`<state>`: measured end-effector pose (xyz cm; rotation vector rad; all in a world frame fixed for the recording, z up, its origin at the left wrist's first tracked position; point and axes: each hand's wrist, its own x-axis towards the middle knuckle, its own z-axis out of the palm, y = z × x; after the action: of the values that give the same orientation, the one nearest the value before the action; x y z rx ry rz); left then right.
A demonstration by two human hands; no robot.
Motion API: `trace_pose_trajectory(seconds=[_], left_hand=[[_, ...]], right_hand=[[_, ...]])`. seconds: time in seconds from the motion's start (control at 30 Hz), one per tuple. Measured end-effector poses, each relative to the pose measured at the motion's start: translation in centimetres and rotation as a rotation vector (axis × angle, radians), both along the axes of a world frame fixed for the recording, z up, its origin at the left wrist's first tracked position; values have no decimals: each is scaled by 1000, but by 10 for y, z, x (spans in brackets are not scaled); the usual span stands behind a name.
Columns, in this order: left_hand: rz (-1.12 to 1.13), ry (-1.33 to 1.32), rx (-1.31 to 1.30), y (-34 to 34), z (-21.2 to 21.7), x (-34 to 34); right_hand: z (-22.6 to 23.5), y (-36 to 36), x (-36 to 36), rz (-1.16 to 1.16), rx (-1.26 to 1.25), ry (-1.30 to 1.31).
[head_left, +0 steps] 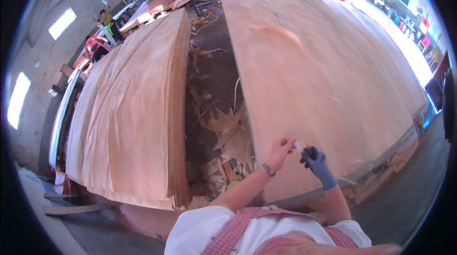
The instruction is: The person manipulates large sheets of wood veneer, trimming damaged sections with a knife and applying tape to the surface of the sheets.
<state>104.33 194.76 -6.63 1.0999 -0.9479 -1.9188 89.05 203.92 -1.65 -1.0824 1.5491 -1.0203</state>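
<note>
My bare left hand [282, 151], with a watch [269, 170] on its wrist, is closed in a pinch at one end of a small white strip [298, 146]. My right hand [318, 163] wears a grey glove with dark fingertips. Its fingers are bent around the strip's other end. What the strip is made of is too small to tell. Both hands are above the near part of a wide stack of pale wood veneer sheets [323, 88]. A raised flap [281, 33] curls up from the top sheet farther back.
To the left stands another tall veneer stack [128, 102]. Torn veneer scraps [226, 126] litter the gap between the stacks. Two people [97, 45] are at the far left, beside more stacks. Wooden slats [76, 209] stick out at the lower left.
</note>
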Motion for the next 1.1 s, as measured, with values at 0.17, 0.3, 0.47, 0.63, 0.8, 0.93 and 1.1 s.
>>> trace_pose_trajectory(seconds=[0.17,0.3,0.47,0.63,0.8,0.93,1.1], left_hand=[[-92,71,44,-57,-19,96],[-183,109,91,-102,-25,177],[-130,87,164,-204,1,250],[-206,70,164,-306,22,268],[-427,0,55,-429,18,241],[-549,-214,-144,-540,33,210],[-727,-520,-883,-663,45,175]], right_hand=[[-7,-38,79,48,-41,217],[-12,-80,143,14,-118,671],[48,-146,200,-14,-36,1064],[70,-222,227,-108,-116,949],[78,-319,224,-142,-24,587],[35,-417,173,-239,-180,735],[57,-530,148,-564,-141,377]])
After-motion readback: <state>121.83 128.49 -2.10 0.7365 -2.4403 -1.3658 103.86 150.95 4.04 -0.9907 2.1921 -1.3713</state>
